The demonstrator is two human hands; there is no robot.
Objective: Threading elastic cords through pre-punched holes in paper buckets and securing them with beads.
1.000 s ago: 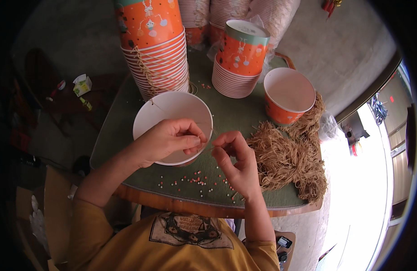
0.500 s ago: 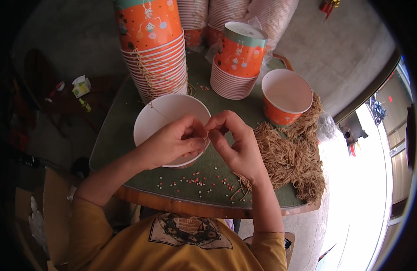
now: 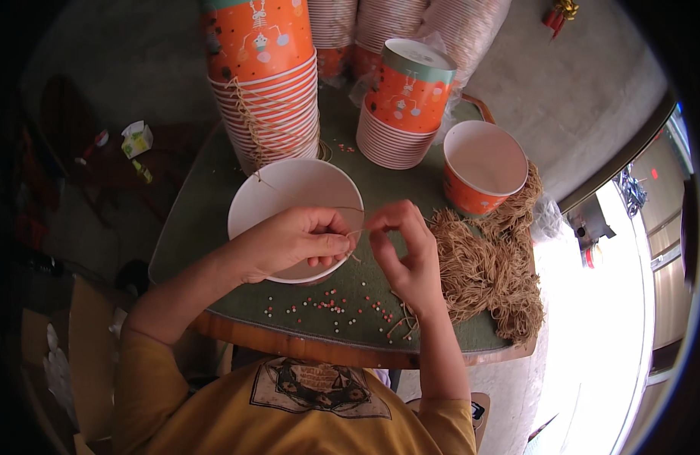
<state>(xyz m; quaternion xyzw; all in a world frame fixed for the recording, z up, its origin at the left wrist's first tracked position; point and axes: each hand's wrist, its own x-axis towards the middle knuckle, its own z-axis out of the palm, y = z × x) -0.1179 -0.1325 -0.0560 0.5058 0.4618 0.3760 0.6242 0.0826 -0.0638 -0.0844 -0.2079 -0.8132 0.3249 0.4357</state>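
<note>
String (image 3: 360, 231), thin & tan, spans the short gap betw. the two hands, just right of ctr. frame. L hand (image 3: 293, 241) has it pinched betw. thumb & bent fingers, over the near R part of the mouth of an open bucket (image 3: 270, 208), white inside, ctr. frame. R hand (image 3: 414, 262), just R of the bucket's rim, has thumb & index tip closed on the same string; tips a bit blurred. Loose beads (image 3: 335, 303), orange, pink & white, lie scattered below the bucket, lower ctr., on the green tabletop (image 3: 187, 235). Big tangled bundle of tan cords (image 3: 479, 265) R of the R hand, w/ an orange single bucket (image 3: 486, 163) beside its top, upper R of ctr. Tall stack of orange buckets (image 3: 266, 91) upper L, cords hanging down its side; shorter stack (image 3: 407, 98) upper ctr. Cardboard box (image 3: 92, 356) lower L.
</note>
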